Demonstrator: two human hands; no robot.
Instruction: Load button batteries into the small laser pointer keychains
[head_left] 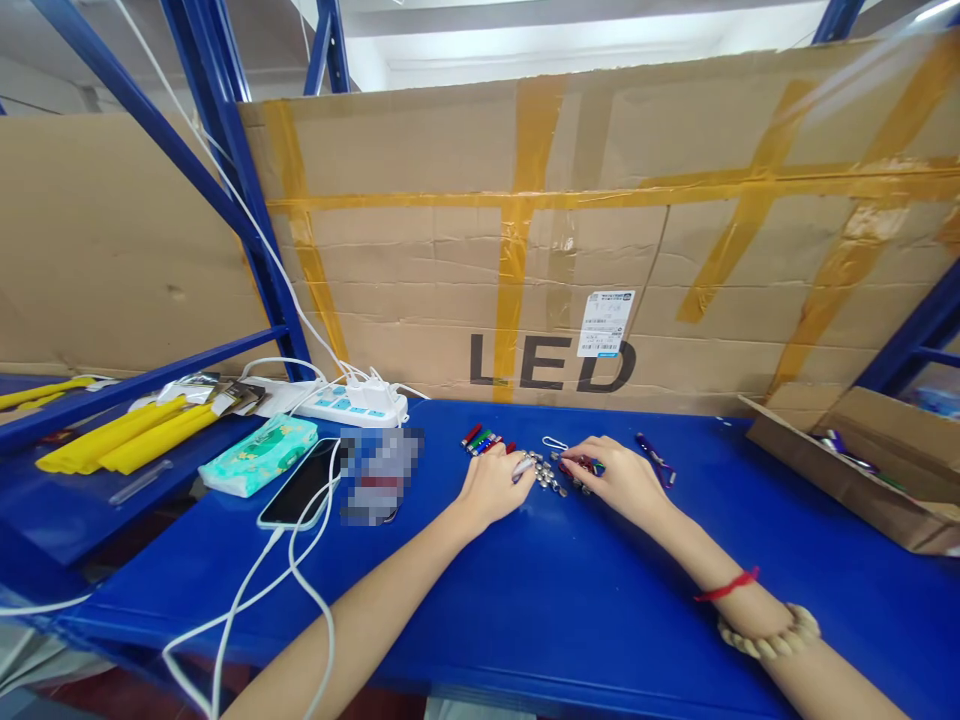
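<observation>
My left hand (491, 487) is closed around a small silver-white cylinder (522, 467), whose end shows at the fingertips. Just beyond it lie several short metallic tubes (480, 438) in red, green and blue. Between the two hands is a loose pile of small shiny metal parts (545, 472). My right hand (616, 478) pinches at the right side of this pile, over some dark red pieces; what its fingertips hold is too small to make out. A white looped cord (554, 443) rests behind the pile. Right of my right hand lie purple-blue slender tubes (655, 460).
An open cardboard box (847, 470) with colored pieces stands at the right. Left on the blue table (555, 600) are a phone (302, 487), a tissue pack (259, 457), a power strip (352, 405) and trailing white cables (292, 565). A large cardboard sheet (420, 280) closes off the back.
</observation>
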